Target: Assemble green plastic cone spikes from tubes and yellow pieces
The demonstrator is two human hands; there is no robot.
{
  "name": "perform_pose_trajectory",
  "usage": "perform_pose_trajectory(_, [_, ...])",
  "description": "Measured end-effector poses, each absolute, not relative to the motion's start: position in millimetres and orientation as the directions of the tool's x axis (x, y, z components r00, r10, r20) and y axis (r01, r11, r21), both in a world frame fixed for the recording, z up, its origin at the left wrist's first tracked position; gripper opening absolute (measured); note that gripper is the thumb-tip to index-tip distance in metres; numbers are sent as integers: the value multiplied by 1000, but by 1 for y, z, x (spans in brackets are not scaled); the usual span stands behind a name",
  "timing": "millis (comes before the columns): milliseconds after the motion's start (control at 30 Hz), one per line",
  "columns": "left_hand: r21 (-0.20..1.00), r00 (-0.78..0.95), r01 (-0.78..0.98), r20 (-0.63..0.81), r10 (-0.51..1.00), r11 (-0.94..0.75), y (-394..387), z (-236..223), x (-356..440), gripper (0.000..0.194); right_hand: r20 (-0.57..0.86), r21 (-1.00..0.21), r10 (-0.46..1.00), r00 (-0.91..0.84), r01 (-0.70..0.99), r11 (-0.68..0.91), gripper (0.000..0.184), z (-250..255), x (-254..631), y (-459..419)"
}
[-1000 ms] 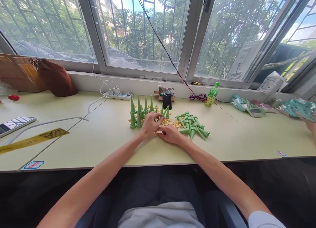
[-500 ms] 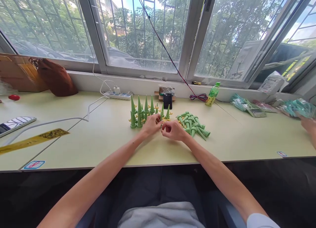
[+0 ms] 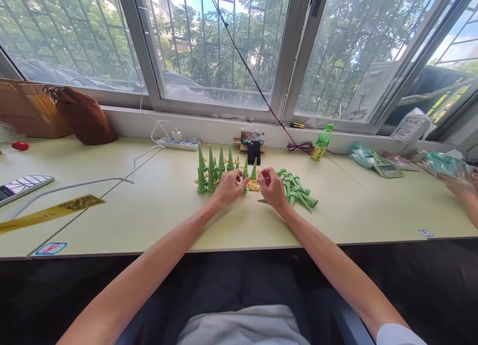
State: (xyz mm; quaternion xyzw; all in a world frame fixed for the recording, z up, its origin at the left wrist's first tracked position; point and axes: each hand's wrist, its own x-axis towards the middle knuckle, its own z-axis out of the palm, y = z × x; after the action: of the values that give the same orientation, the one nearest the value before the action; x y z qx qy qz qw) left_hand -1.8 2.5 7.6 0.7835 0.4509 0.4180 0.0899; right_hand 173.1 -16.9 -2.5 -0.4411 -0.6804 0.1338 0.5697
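Observation:
Several green plastic cone-shaped spikes [image 3: 201,178] with small yellow pieces on their sides stand in rows, some stacked. My left hand [image 3: 228,186] is at the right front of these rows, its thumb and fingers curled around a green spike [image 3: 245,190] that is mostly hidden. My right hand [image 3: 274,189] is closed in a pinch beside a small pile of yellow pieces [image 3: 254,185]; what its fingertips hold, if anything, is hidden. A heap of loose green spikes [image 3: 298,190] lies just right of it. One spike's tip [image 3: 262,200] pokes out below my right hand.
Behind the rows are a black phone [image 3: 253,152] and a power strip [image 3: 181,144]. A green-capped bottle [image 3: 321,143] stands at the back. Another person's hand [image 3: 461,188] is among plastic bags at far right. A white cable [image 3: 82,182] crosses the table's left side.
My right hand has moved right and slightly up, away from my left hand, to the yellow pieces. My left hand stays nearly in place. The other person's hand has shifted left.

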Motion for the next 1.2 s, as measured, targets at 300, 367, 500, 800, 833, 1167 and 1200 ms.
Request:
perform_pose_trajectory(300, [530, 161, 575, 674, 721, -624, -1, 10, -2, 29, 725, -603, 684, 83, 555, 572, 14, -7, 170, -18])
perform_pose_trajectory(367, [525, 123, 570, 706, 698, -631, -2, 9, -3, 25, 751, -567, 657, 64, 571, 594, 13, -10, 166, -22])
perform_pose_trajectory(500, [493, 94, 617, 728, 679, -613, -3, 6, -7, 16, 841, -407, 539, -35, 615, 675, 9, -18, 154, -32])
perform_pose_trajectory(800, [299, 286, 632, 767, 574, -715, 3, -9, -15, 30, 789, -34, 427, -441, 663, 748, 11, -18, 155, -51])
perform_pose_trajectory(833, [271, 322, 623, 766, 556, -734, 4, -10, -16, 36, 772, 18, 400, -493, 647, 762, 11, -17, 160, -53])
perform_pose_trajectory(1167, [87, 416, 615, 808, 417, -783, 36, 31, -22, 39, 865, -13, 359, -350, 700, 714, 12, 18, 188, 3])
perform_pose_trajectory(1200, [79, 428, 613, 803, 414, -786, 40, 33, -22, 37, 885, -42, 357, -299, 713, 700, 12, 19, 186, 12])
